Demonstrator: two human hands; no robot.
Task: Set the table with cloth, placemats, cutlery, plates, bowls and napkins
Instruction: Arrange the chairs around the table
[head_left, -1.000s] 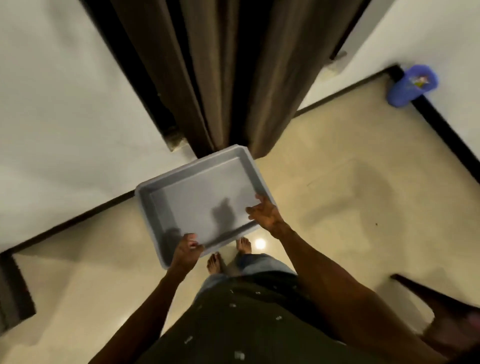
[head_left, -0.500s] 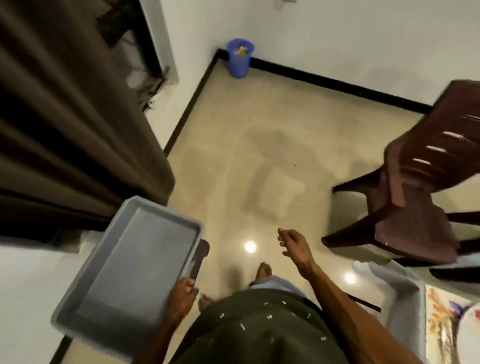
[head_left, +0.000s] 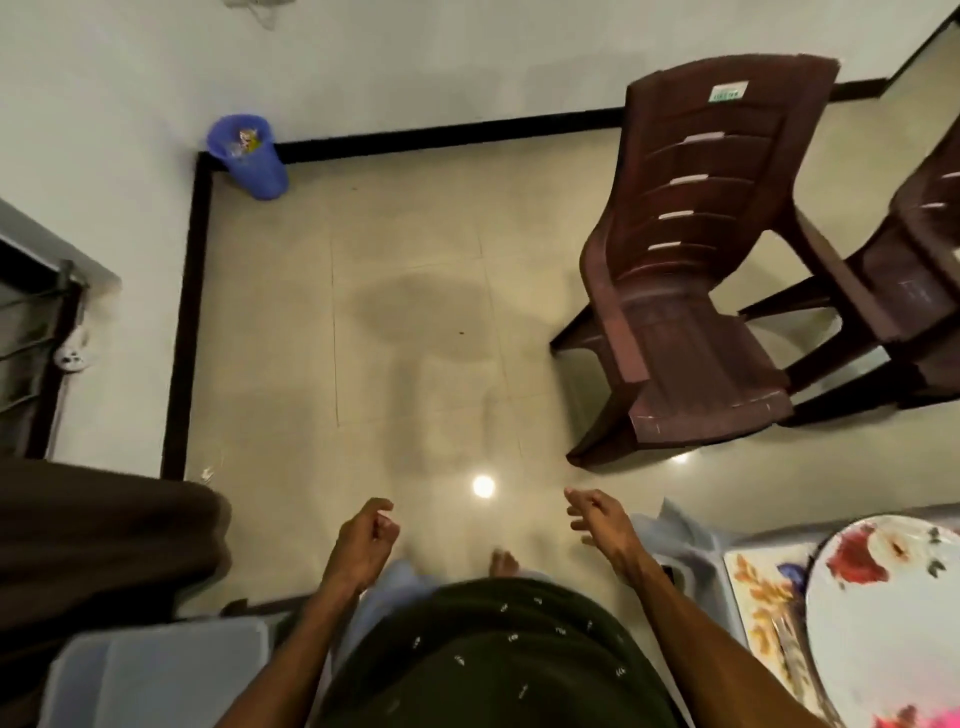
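Plate (head_left: 893, 618) with red flowers on placemat (head_left: 763, 597), far right, just beside right hand (head_left: 602, 522); both grips empty, left hand (head_left: 363, 540) loosely curled, right spread.

You see a beige tiled floor (head_left: 415, 291) with a lamp reflection, white walls (head_left: 415, 57) with black skirting, two brown plastic chairs (head_left: 696, 291), a blue bin (head_left: 249, 156) in the corner.

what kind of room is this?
Most likely a dining corner in a home. Tiled floor with dark skirting, two brown plastic chairs, and at the lower right a floral plate on a patterned placemat. A blue bin stands in the corner.
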